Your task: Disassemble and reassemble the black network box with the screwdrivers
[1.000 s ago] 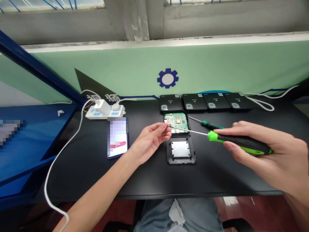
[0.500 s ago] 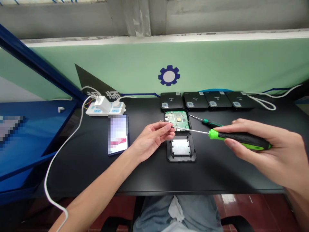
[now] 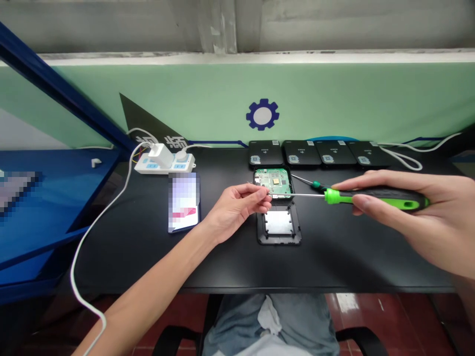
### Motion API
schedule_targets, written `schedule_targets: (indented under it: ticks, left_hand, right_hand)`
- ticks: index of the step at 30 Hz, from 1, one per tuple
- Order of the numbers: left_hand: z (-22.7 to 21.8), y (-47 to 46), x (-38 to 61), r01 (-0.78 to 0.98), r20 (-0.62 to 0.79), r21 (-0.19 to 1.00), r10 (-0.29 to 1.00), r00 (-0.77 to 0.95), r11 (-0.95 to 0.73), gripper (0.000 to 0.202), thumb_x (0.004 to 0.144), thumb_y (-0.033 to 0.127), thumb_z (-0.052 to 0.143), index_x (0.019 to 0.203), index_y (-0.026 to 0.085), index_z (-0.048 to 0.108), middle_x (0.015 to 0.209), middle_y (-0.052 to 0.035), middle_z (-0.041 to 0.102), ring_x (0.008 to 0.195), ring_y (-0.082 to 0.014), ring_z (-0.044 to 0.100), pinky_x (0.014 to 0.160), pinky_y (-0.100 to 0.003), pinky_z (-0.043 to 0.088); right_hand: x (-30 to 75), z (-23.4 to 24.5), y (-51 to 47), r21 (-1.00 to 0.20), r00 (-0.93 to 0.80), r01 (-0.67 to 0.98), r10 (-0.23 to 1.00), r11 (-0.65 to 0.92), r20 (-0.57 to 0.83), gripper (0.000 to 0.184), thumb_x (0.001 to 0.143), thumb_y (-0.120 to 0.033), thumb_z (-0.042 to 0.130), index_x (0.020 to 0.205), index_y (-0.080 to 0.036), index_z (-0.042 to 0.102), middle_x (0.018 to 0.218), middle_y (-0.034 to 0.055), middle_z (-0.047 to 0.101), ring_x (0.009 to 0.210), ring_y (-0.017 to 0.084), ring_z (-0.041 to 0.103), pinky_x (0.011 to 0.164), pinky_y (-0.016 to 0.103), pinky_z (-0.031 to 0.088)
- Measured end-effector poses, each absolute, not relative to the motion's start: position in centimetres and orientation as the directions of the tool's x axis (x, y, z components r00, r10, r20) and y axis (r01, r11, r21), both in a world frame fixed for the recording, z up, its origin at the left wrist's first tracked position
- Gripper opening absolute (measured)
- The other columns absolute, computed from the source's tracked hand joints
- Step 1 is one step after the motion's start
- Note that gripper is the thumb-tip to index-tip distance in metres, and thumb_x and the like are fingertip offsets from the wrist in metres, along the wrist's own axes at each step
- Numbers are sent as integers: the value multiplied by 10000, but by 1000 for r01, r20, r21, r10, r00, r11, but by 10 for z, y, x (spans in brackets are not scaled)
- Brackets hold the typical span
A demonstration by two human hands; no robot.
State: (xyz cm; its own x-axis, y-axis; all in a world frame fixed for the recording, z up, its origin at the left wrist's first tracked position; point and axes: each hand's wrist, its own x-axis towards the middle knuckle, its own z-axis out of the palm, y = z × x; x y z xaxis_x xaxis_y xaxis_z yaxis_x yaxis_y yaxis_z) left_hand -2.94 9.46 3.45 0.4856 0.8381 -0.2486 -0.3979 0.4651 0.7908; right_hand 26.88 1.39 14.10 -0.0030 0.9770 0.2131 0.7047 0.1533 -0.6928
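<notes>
My right hand (image 3: pixel 404 202) is closed around the black and green handle of a screwdriver (image 3: pixel 384 198), whose thin metal shaft points left and lies almost level. At the tip, my left hand (image 3: pixel 245 205) pinches with thumb and forefinger; whatever sits between those fingertips is hidden or too small to name. Just behind the shaft lies an opened black box with a green circuit board (image 3: pixel 276 182) inside. Nearer me is its black cover (image 3: pixel 261 232), inner side up, with a silver metal plate (image 3: pixel 278 221) on it.
Several closed black boxes (image 3: pixel 265 154) line the back of the black desk (image 3: pixel 230 267). A second screwdriver (image 3: pixel 302 179) lies right of the opened box. On the left are a phone (image 3: pixel 184 202) and a white power strip (image 3: pixel 166 165) with a trailing white cable (image 3: pixel 79 247).
The screwdriver's handle has come up slightly, so its shaft is more level. My left hand keeps its pinch at the tip. The whole view has shifted a little.
</notes>
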Motion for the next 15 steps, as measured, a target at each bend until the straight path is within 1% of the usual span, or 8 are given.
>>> schedule_targets:
  ticks: [2,5,6,8,10,13,15]
  left_hand:
    - [36,94,-29,-387,-213,822,856,471,417,405,764,416,1139,921,123,907,859,-71,840,742,-134,761,737,-261,629]
    - [38,94,-29,-351,-162,871,875,456,344,426,768,463,1129,919,133,906,818,-60,809,709,-137,719,679,-263,568]
    - [39,93,-30,-339,-149,883,879,453,324,439,765,487,1126,907,136,904,785,-48,782,680,-121,676,640,-250,517]
    - [40,93,-30,-298,-138,907,879,457,298,465,772,542,1109,856,139,893,748,-34,740,625,-81,542,582,-237,386]
    - [41,92,-30,-234,-140,933,873,467,274,487,802,586,1076,801,141,879,755,-39,732,616,-64,420,576,-253,291]
    - [42,91,-30,-145,-137,961,862,487,235,474,829,598,1041,790,152,885,779,-54,750,634,-80,366,595,-284,254]
    - [40,90,-29,-116,-134,968,848,513,223,456,821,589,1038,804,158,892,743,-42,728,625,-88,360,604,-298,259]
  right_hand:
    - [269,142,15,-722,9,677,979,142,202,231,975,-585,851,1019,-369,923,847,6,868,694,267,841,588,349,667]
    - [271,141,15,-755,25,643,982,128,188,204,960,-540,867,1004,-355,941,821,17,862,664,255,832,561,327,665]
    - [272,141,15,-764,31,633,983,120,180,201,959,-534,866,1003,-354,946,829,21,864,677,258,838,544,318,655]
    - [273,142,15,-781,37,616,986,104,160,212,954,-539,865,1011,-353,952,861,30,874,724,280,859,497,305,622]
    - [273,146,15,-780,33,620,990,85,134,225,947,-548,867,1016,-353,954,845,34,869,756,304,871,480,307,605]
    - [275,154,16,-742,-9,665,993,91,114,242,927,-574,876,966,-346,948,717,25,816,682,292,842,491,314,598]
    - [278,158,18,-711,-46,695,993,108,106,283,928,-607,871,948,-335,947,688,23,799,598,253,788,465,297,552]
